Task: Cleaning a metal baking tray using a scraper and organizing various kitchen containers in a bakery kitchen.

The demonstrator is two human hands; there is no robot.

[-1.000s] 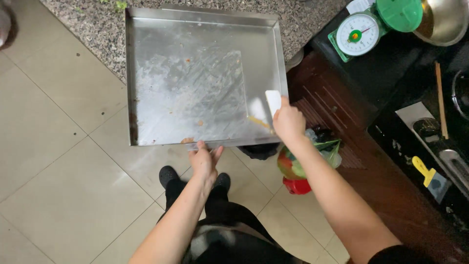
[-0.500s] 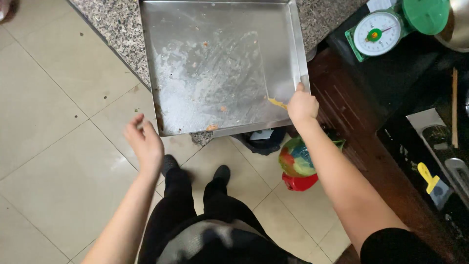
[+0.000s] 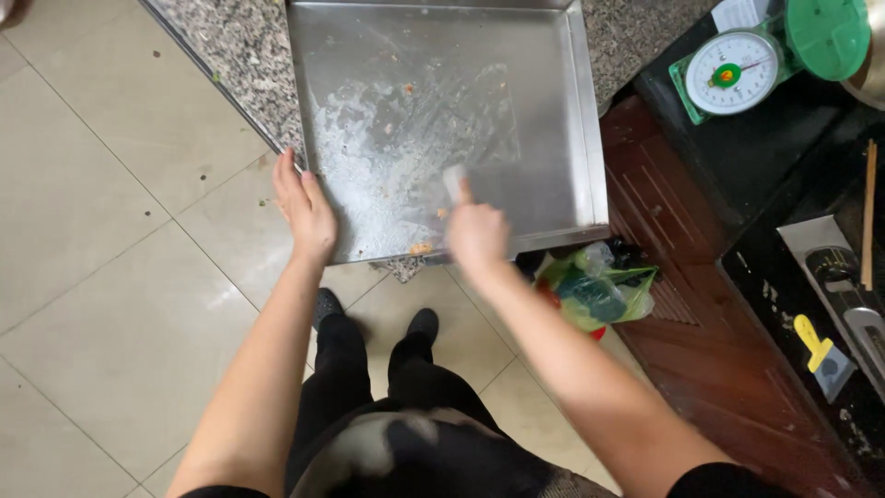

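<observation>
A large square metal tray (image 3: 579, 138) lies on a granite counter (image 3: 235, 55), overhanging its corner. Pale smears and small orange crumbs cover the tray's floor. My left hand (image 3: 304, 207) is flat against the tray's near left corner, fingers apart. My right hand (image 3: 475, 235), blurred by motion, is closed on a small white scraper (image 3: 454, 180) whose blade rests on the tray floor near the front rim. An orange crumb (image 3: 420, 248) sits at the front edge beside that hand.
A green-and-white kitchen scale (image 3: 733, 72) stands on a dark counter at the right, with a yellow-handled scraper (image 3: 820, 355) lower down. A green bag with scraps (image 3: 604, 290) sits on the floor under the tray's corner. My feet in dark shoes stand on beige tiles.
My left hand rose from hanging free over the floor to the tray's near left corner. My right hand with the scraper swept from the tray's right rim toward the middle front.
</observation>
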